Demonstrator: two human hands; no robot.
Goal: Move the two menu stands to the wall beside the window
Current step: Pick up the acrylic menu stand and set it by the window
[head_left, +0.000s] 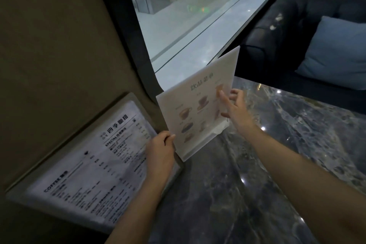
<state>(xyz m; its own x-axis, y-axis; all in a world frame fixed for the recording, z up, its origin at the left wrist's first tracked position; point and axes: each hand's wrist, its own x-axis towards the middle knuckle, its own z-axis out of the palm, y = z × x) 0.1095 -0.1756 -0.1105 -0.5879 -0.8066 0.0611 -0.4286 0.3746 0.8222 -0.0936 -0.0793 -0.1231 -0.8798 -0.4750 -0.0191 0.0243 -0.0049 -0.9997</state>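
A clear drinks menu stand [195, 105] with cup pictures stands upright on the dark marble table [257, 184], in front of the window corner. My left hand [160, 152] grips its lower left edge. My right hand [233, 107] rests against its right side with the fingers spread on the sheet. A second menu stand [89, 164], black and white with coffee listings, leans against the beige wall [49, 45] at the left, partly behind my left forearm.
The window [198, 16] with its dark frame fills the upper middle. A dark sofa [287, 31] with a blue cushion [340, 53] sits beyond the table at the upper right.
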